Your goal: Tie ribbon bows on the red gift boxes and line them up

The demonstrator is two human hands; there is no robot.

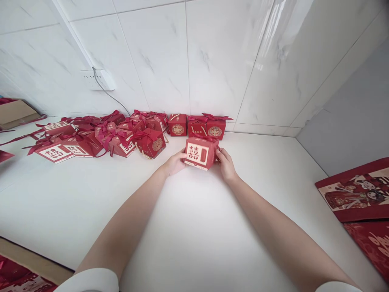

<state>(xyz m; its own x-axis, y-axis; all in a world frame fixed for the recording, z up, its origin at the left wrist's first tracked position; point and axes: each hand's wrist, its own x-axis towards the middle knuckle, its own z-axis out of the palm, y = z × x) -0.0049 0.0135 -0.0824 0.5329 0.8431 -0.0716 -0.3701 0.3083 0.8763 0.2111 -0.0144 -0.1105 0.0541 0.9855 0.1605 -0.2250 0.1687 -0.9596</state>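
Note:
Both hands hold a red gift box between them, slightly tilted, its cream label with a red double-happiness character facing me. A dark red ribbon lies on its top. My left hand grips the box's left side, and my right hand grips the right side; some fingertips are hidden behind it. Just beyond, against the wall, stand several similar boxes in a row, among them a red box with a gold emblem and a ribbon-tied red box.
Many ribboned red boxes crowd the left back of the white table. A grey cable runs down from a wall socket. Large red printed bags lie at the right edge, and a cardboard box sits far left.

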